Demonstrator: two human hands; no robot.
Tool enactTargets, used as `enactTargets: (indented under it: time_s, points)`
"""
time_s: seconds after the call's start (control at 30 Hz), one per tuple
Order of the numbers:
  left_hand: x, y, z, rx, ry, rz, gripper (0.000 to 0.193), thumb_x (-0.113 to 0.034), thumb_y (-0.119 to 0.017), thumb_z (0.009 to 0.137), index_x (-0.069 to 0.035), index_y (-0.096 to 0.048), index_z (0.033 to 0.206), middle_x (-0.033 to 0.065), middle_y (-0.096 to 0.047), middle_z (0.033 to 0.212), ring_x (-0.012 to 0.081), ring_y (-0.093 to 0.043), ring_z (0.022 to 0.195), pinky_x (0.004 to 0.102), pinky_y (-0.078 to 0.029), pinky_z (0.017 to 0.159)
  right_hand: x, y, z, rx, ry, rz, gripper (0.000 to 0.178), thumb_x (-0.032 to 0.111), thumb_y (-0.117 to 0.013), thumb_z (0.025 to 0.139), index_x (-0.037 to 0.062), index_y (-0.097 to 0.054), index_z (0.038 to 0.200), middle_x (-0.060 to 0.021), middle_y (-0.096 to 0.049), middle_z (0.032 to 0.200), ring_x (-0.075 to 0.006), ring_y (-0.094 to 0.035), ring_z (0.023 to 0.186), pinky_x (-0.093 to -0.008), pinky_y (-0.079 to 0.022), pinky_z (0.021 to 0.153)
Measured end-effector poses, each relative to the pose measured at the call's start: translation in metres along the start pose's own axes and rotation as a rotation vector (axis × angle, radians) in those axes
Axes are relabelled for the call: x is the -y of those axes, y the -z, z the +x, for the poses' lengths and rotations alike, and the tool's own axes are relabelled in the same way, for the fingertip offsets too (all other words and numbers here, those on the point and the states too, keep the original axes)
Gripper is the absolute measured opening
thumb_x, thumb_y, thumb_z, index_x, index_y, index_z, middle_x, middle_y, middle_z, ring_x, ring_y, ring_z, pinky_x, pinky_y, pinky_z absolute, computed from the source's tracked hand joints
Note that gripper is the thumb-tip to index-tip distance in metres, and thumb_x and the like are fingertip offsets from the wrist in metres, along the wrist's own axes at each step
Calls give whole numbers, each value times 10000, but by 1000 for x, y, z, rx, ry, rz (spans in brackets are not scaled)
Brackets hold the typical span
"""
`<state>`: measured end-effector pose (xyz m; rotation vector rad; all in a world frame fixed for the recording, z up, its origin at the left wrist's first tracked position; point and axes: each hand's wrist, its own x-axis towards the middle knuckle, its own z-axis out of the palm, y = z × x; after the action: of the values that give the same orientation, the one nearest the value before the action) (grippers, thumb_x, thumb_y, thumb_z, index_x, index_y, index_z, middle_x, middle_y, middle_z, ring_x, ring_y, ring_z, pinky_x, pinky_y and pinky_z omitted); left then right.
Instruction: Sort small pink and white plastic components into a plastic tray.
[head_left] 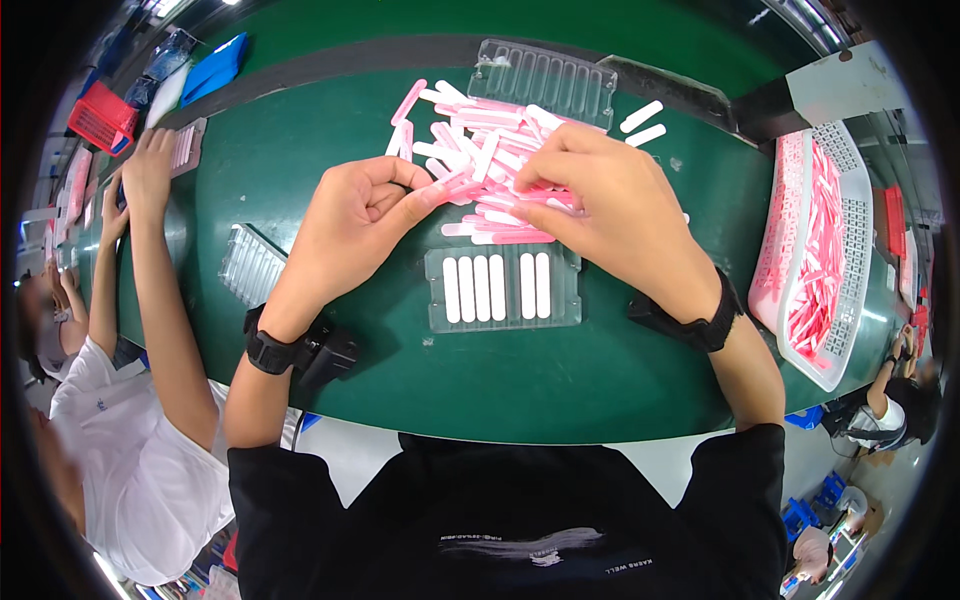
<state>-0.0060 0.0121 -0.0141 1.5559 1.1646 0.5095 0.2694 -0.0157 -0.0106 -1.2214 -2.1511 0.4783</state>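
A loose pile of flat, round-ended pink and white sticks [490,140] lies mid-table, in front of me. My left hand [365,215] is at the pile's left side, thumb and forefinger closed on a pink stick [460,187]. On the right of the pile, my right hand [615,190] has its fingers curled together, and what they grip among the sticks is hidden. Closer to me, a clear plastic tray [437,290] with slots holds several white sticks [482,288] standing side by side, with a gap between two groups.
Another clear slotted tray [545,80] lies behind the pile; a further one [255,262] sits left of my left forearm. At the right stands a white perforated basket [850,240] full of pink sticks. A co-worker's arm [160,280] reaches over the table's left end, near a red basket [100,118].
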Motion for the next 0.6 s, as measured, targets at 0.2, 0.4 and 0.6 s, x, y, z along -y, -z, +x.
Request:
enactTargets:
  time_s: [0.2, 0.4, 0.6]
  points:
    - [-2, 0, -1, -66, -34, 40, 160, -99, -700, 1057, 61, -712, 1048, -103, -580, 741, -52, -369, 628, 194, -222, 534, 1, 2, 0, 65, -53, -9, 120, 174, -810, 868, 86, -775, 942, -73, -680, 907, -283, -686, 772, -410, -542, 669]
    - [-1, 0, -3, -73, -82, -45, 149, -77, -716, 1039, 59, -777, 1034, -114, -577, 740, -38, -355, 638, 195, -203, 555, 0, 4, 0, 76, -54, -96, 119, 146, -789, 864, 55, -730, 913, -82, -676, 879, -297, -680, 760, -418, -535, 665]
    - [4, -1, -3, -25, -40, -190, 165, -101, -718, 1042, 41, -801, 1038, -109, -607, 757, -37, -363, 647, 205, -210, 556, 2, 15, 4, 106, -279, 239, 77, 97, -729, 956, 25, -702, 958, -99, -745, 831, -202, -704, 750, -350, -512, 648]
